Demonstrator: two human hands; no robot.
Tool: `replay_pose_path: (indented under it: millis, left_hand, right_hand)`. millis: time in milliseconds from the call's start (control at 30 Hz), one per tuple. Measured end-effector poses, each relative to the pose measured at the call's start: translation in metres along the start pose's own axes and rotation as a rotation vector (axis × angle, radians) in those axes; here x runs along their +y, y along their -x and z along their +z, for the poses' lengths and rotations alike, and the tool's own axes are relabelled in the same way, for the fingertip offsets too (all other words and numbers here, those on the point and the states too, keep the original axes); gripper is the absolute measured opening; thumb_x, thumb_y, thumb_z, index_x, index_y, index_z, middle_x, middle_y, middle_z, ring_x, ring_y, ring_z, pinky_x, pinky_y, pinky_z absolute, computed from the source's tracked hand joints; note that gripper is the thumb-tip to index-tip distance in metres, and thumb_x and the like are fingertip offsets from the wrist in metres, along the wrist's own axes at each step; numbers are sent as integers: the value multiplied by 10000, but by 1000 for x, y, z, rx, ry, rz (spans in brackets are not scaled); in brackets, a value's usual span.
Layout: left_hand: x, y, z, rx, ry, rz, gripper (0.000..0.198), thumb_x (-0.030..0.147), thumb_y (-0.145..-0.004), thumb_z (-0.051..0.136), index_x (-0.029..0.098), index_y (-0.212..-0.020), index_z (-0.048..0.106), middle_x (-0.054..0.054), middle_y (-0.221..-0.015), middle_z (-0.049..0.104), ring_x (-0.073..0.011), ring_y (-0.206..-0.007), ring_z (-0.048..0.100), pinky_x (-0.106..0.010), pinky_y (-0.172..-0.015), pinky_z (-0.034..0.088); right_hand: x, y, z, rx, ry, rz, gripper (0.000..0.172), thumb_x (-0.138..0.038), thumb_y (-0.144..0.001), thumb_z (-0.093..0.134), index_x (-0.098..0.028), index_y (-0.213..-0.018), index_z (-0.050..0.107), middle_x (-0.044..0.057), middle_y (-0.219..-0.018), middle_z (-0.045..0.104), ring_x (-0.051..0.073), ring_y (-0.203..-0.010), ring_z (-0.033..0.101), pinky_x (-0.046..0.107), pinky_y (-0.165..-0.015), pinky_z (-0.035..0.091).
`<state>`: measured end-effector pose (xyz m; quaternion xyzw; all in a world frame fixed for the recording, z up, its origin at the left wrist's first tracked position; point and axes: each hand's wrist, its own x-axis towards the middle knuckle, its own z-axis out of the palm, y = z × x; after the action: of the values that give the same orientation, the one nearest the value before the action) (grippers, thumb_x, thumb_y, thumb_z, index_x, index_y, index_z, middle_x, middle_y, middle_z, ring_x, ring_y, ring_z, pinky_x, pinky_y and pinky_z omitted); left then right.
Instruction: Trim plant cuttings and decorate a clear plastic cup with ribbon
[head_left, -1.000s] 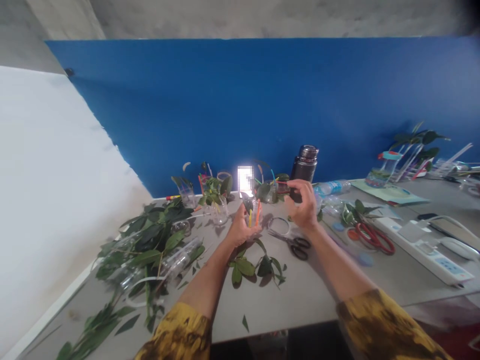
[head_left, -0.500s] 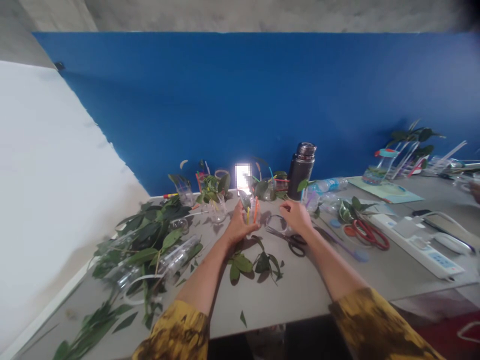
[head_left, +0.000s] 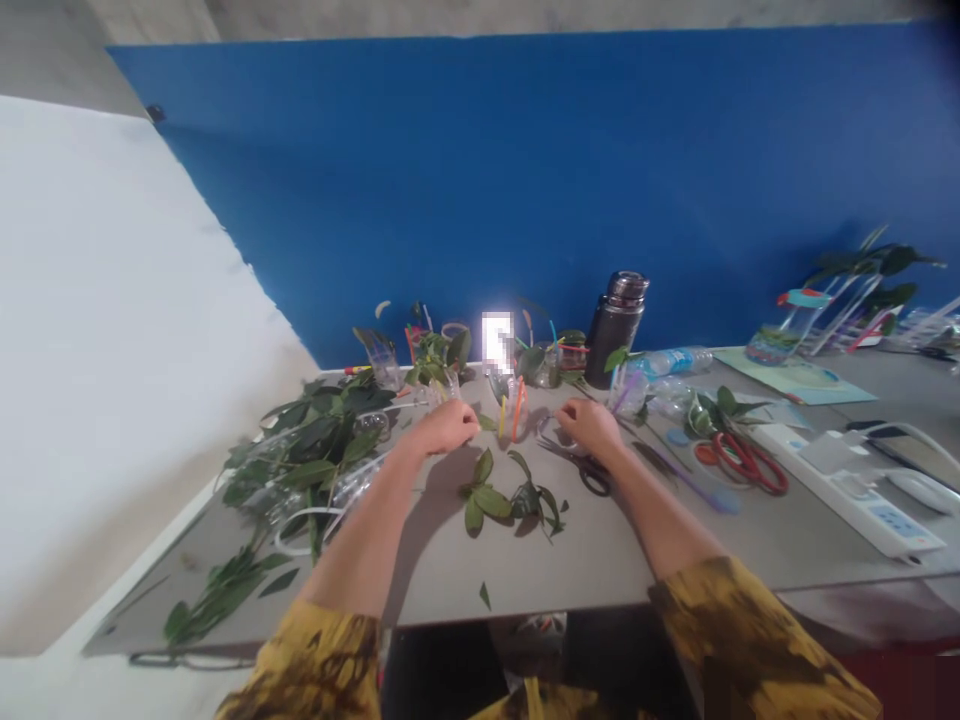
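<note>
My left hand [head_left: 448, 427] is closed in a pinch left of a clear cup [head_left: 523, 415] that holds orange and yellow straws. A small green leaf [head_left: 487, 423] sticks out at its fingertips. Curled fingers close my right hand [head_left: 591, 428], beside the rim of a clear round piece [head_left: 553, 434]; anything inside them is hidden. Black-handled scissors [head_left: 595, 478] lie just below that hand. Two leafy sprigs, one broad-leaved [head_left: 487, 500] and one darker [head_left: 529, 500], rest on the table before me.
Leafy cuttings [head_left: 300, 455] and clear plastic pieces pile up at left. Leaf-filled cups [head_left: 379, 362] and a dark thermos [head_left: 616, 330] line the blue panel. Rightward are a plastic bottle [head_left: 673, 361], red-handled scissors [head_left: 750, 463], a power strip [head_left: 855, 500] and a lidded jar [head_left: 784, 335].
My left hand has let go of the cup with the straws and moved left, its fingers now pinched. My right hand stays nearly where it was. The view has shifted slightly.
</note>
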<state>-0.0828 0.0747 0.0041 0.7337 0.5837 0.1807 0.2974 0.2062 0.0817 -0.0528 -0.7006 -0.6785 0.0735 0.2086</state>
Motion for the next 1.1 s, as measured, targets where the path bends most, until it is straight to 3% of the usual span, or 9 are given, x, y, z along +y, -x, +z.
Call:
replay_pose_path:
  millis: [67, 133, 233, 300, 367, 433, 667, 867, 1100]
  left_hand:
    - [-1, 13, 1, -72, -86, -33, 99, 190, -733, 646, 186, -656, 708, -34, -599, 706, -207, -568, 673, -279, -581, 491]
    - [-2, 20, 6, -57, -174, -56, 158, 168, -779, 600, 189, -679, 720, -49, -621, 721, -224, -601, 691, -293, -613, 503]
    - [1, 17, 15, 79, -294, -66, 277, 116, -865, 518, 179, -961, 771, -116, -947, 798, -263, -911, 747, -324, -804, 533]
    - [5, 11, 23, 153, -363, -55, 411, 53, -888, 473, 177, -1186, 727, -153, -1214, 751, -264, -1135, 703, -327, -929, 510]
    - [11, 6, 31, 196, -432, -43, 525, 3, -898, 424, 174, -1341, 647, -178, -1331, 686, -264, -1211, 670, -334, -977, 494]
    - [15, 3, 38, 219, -501, -38, 554, 3, -927, 380, 166, -1414, 586, -196, -1311, 671, -285, -1164, 688, -364, -958, 508]
    - [12, -5, 56, 188, -677, -40, 393, 36, -957, 377, 127, -1120, 723, -179, -1241, 641, -279, -1013, 713, -363, -874, 552]
    - [11, -1, 60, 164, -707, -26, 411, 32, -946, 365, 115, -1121, 727, -198, -1275, 608, -263, -1026, 707, -370, -899, 572]
    - [12, 19, 47, 120, -687, -48, 426, -4, -930, 353, 103, -1105, 727, -228, -1220, 673, -306, -1076, 719, -388, -936, 558]
  right_hand:
    - [-2, 1, 0, -7, 2, -7, 287, -407, -952, 576, -219, -887, 784, 63, -884, 793, 212, -810, 697, 268, -622, 373]
    - [-3, 2, 1, -16, 7, -21, 284, -408, -954, 578, -221, -885, 779, 63, -895, 792, 206, -816, 694, 264, -619, 358]
    - [-4, 2, 3, -24, 14, -35, 277, -389, -959, 571, -222, -888, 780, 67, -925, 794, 201, -835, 690, 260, -627, 355]
    - [-4, 3, 4, -25, 18, -43, 279, -375, -962, 564, -220, -890, 783, 72, -943, 795, 203, -853, 691, 262, -638, 359]
    - [-3, 3, 6, -31, 23, -55, 283, -371, -966, 561, -218, -894, 788, 75, -950, 795, 207, -869, 692, 264, -650, 363]
    - [-3, 3, 8, -37, 27, -64, 288, -378, -972, 560, -219, -908, 793, 78, -960, 796, 210, -880, 693, 265, -660, 366]
    - [-3, 4, 13, -44, 27, -79, 278, -386, -974, 568, -231, -905, 789, 59, -932, 795, 199, -851, 688, 265, -661, 364]
    - [-2, 3, 14, -43, -18, -79, 251, -357, -960, 576, -230, -901, 784, 44, -904, 793, 196, -831, 688, 266, -683, 388]
    - [-5, 6, 20, 59, -221, -114, 238, -237, -876, 607, -232, -1062, 755, 36, -1009, 780, 193, -861, 689, 286, -807, 482]
